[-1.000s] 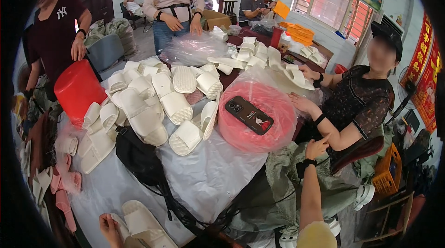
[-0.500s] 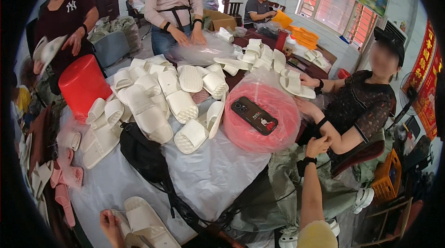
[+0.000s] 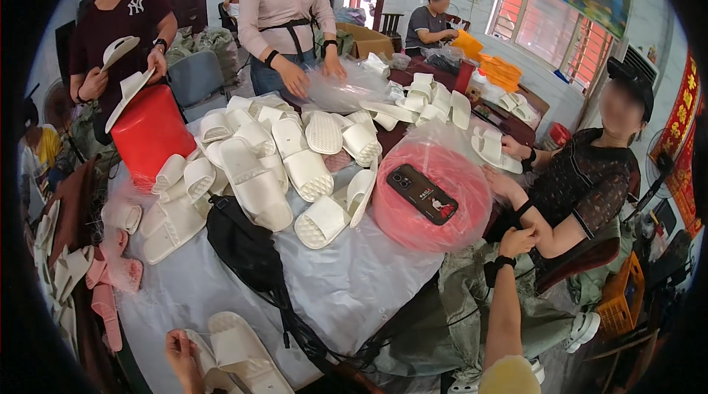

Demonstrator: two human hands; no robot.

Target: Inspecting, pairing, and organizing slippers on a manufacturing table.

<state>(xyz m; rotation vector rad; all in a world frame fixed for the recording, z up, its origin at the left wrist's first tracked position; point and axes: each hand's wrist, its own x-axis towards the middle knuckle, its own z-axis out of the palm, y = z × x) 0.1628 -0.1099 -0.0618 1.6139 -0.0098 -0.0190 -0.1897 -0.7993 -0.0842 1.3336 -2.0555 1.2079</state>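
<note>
Low left, left hand gripping white slipper

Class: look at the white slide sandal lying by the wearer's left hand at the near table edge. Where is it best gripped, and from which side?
Grip the white slide sandal across its arched strap, coming from above. It lies sole-down, so the strap stands up as a natural handle, and the left hand is already at its left side.

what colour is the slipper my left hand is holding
Cream white, like the pile on the table. The slipper shows at the bottom of the head view, beside the left hand.
</note>
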